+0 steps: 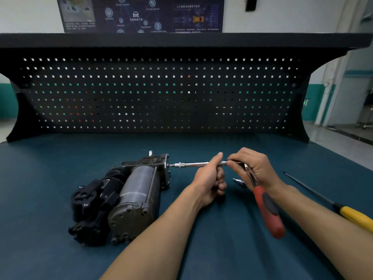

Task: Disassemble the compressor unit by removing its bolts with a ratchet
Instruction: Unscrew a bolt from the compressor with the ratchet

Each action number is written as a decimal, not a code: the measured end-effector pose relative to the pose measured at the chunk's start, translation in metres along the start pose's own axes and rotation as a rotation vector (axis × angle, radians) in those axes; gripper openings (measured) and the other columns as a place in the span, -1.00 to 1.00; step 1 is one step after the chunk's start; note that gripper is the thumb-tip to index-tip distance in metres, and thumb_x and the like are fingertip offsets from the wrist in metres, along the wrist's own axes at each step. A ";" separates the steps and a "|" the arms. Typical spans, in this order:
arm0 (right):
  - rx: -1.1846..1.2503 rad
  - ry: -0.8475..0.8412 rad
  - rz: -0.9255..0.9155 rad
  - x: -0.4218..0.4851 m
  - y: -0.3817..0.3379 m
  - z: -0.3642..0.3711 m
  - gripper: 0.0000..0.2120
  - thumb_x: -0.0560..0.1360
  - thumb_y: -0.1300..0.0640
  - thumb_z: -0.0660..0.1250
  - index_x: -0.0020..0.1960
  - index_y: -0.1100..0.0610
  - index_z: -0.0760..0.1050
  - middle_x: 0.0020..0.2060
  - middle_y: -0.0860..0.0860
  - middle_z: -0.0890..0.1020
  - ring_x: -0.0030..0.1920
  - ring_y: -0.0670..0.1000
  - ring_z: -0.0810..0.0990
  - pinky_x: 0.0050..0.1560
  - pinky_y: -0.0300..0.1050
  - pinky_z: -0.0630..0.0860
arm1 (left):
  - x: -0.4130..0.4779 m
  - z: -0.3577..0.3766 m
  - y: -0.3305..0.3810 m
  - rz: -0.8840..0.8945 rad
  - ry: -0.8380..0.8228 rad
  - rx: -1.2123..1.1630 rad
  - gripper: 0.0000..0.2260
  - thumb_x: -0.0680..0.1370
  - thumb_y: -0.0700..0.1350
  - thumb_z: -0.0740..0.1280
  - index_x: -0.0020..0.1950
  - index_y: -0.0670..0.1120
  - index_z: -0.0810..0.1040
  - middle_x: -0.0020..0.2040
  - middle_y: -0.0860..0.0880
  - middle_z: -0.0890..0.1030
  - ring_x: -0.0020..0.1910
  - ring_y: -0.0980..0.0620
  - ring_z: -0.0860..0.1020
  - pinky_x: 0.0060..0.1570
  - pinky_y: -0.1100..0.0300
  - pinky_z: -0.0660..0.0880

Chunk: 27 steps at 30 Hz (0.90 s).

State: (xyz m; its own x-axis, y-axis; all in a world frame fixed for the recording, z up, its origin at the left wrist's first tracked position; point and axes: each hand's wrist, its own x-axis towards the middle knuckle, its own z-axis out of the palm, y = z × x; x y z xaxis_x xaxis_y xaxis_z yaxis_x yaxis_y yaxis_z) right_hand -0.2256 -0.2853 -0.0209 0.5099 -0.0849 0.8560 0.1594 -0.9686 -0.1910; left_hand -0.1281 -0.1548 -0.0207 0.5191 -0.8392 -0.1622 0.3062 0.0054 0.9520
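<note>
Compressor unit (129, 195), lying on its side on the table (50, 158) to the left of both hands, its bolted end plate turned toward them. The ratchet (266, 207) meets that plate through a long extension bar (193, 164) held level, so that the bit runs straight into a bolt head at the plate's upper edge.

The left hand (210, 178) is curled round the middle of the bar, thumb raised along it. This grip probably steadies the bar on its axis and stops the bit slipping off the bolt.

The right hand (256, 168), just beside the left, is cupped over the ratchet's head with its fingers closed round it. The red handle hangs down toward the viewer, beneath the wrist. Both forearms reach forward, roughly parallel, with the wrists lifted off the table.

A small loose bit (239, 181) lies on the table below and between the hands. A yellow-handled screwdriver (351, 215) lies well apart, to the right of the right forearm.
</note>
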 end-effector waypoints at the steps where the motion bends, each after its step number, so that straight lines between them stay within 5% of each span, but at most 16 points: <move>1: -0.005 -0.006 0.001 -0.001 0.001 0.000 -0.88 0.52 0.15 0.45 -0.08 0.21 0.68 -0.30 0.01 0.57 -0.31 -0.05 0.51 -0.23 -0.23 0.45 | 0.000 0.000 0.000 -0.002 0.005 0.004 -0.43 0.59 0.20 0.26 -0.53 -0.01 0.21 -0.52 0.01 0.18 -0.60 0.06 0.24 -0.56 0.31 0.17; 6: 0.061 -0.026 0.111 -0.002 -0.002 0.000 -0.75 0.56 -0.04 0.36 -0.10 0.12 0.70 -0.34 -0.11 0.59 -0.30 -0.14 0.54 -0.23 -0.37 0.39 | 0.002 0.001 0.000 -0.017 0.002 -0.027 -0.49 0.62 0.08 0.23 -0.51 0.01 0.23 -0.52 0.03 0.17 -0.59 0.08 0.21 -0.56 0.28 0.15; 10: 0.158 -0.096 0.331 0.001 -0.005 0.000 -0.77 0.60 -0.03 0.33 -0.23 -0.14 0.58 -0.40 -0.16 0.56 -0.35 -0.18 0.50 -0.32 -0.32 0.37 | 0.001 0.003 0.000 -0.017 0.007 -0.059 -0.57 0.63 0.07 0.23 -0.39 0.00 0.23 -0.51 0.04 0.17 -0.58 0.09 0.21 -0.57 0.31 0.14; 15: 0.211 -0.090 0.536 0.009 -0.008 0.001 -0.57 0.63 -0.06 0.28 -0.37 0.05 0.55 -0.52 -0.08 0.53 -0.48 -0.19 0.43 -0.40 -0.36 0.31 | 0.001 0.003 -0.001 -0.017 -0.005 -0.095 -0.60 0.64 0.07 0.24 -0.35 -0.01 0.25 -0.50 0.04 0.16 -0.57 0.10 0.20 -0.58 0.33 0.14; 20: 0.275 -0.177 0.865 0.024 -0.015 -0.003 -0.44 0.63 -0.22 0.18 -0.23 0.20 0.63 -0.56 0.01 0.53 -0.59 -0.15 0.38 -0.42 -0.21 0.30 | 0.000 0.002 -0.002 -0.009 -0.026 -0.094 -0.55 0.64 0.08 0.24 -0.41 0.01 0.23 -0.51 0.04 0.16 -0.58 0.10 0.21 -0.58 0.31 0.15; 27: 0.412 -0.249 1.146 0.030 -0.018 -0.009 -0.30 0.51 -0.46 0.15 -0.09 0.16 0.69 -0.54 0.07 0.49 -0.62 -0.06 0.23 -0.60 -0.27 0.16 | -0.001 0.001 -0.004 0.003 -0.059 -0.085 -0.48 0.64 0.09 0.23 -0.52 0.02 0.24 -0.52 0.04 0.15 -0.58 0.10 0.21 -0.57 0.31 0.16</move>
State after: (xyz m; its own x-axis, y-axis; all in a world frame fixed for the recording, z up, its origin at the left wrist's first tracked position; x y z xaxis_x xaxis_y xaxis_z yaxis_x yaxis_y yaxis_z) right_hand -0.2204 -0.2724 0.0126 0.6697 -0.7426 -0.0093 -0.2533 -0.2166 -0.9428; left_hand -0.1307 -0.1545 -0.0242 0.4735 -0.8694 -0.1412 0.3724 0.0523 0.9266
